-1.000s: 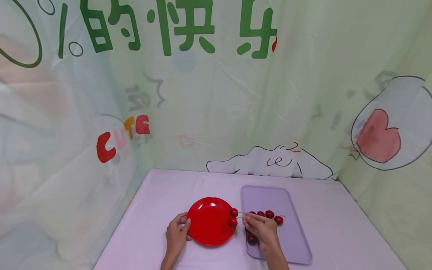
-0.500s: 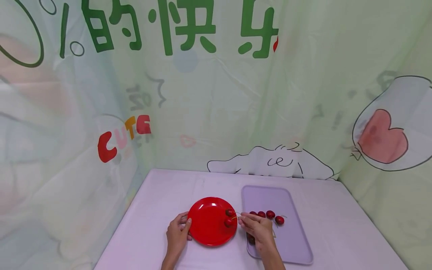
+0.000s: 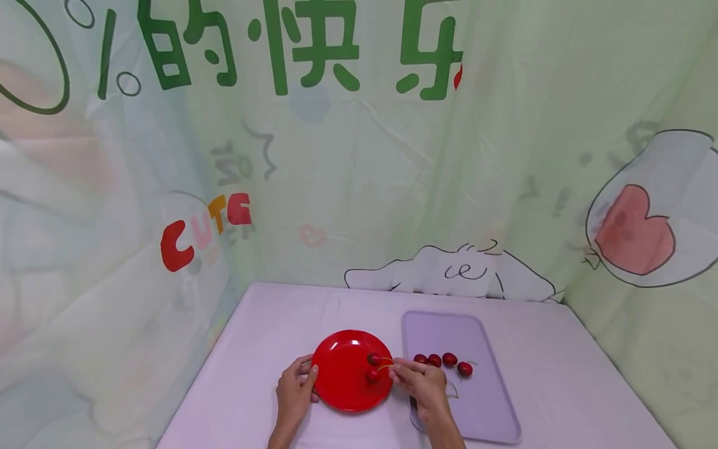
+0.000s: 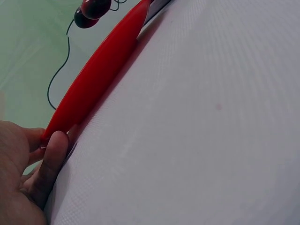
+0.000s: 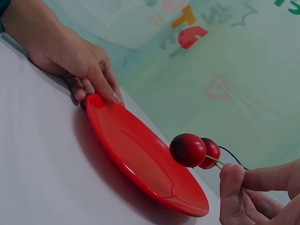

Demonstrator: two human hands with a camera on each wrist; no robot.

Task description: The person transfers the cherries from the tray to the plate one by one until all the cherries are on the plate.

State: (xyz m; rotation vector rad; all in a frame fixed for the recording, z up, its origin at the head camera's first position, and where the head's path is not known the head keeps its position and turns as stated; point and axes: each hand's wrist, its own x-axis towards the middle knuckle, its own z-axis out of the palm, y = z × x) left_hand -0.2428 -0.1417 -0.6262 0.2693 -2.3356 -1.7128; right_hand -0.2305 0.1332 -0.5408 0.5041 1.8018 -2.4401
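Observation:
My left hand [image 3: 294,388] grips the left rim of a round red plate [image 3: 342,383], thumb on the upper edge and fingers beneath; the right wrist view shows the same hold. Between thumb and fingertips, my right hand [image 3: 422,385] pinches the thin stems of two dark red cherries [image 5: 188,150]. They hang over the right part of the plate, and in the right wrist view they appear above its surface. Nothing else lies on the plate. In the left wrist view the plate [image 4: 101,75] shows edge-on, with the cherries [image 4: 96,7] at the top.
Right of the plate lies a purple rectangular tray [image 3: 488,399] holding several more cherries [image 3: 449,360]; part of it is hidden behind my right hand. A pale cloth covers the table [image 3: 314,305]. Printed curtains [image 3: 359,187] stand behind and at both sides.
My right hand has moved left with the two cherries, from the plate's right rim further in over the plate. My left hand stays on the rim.

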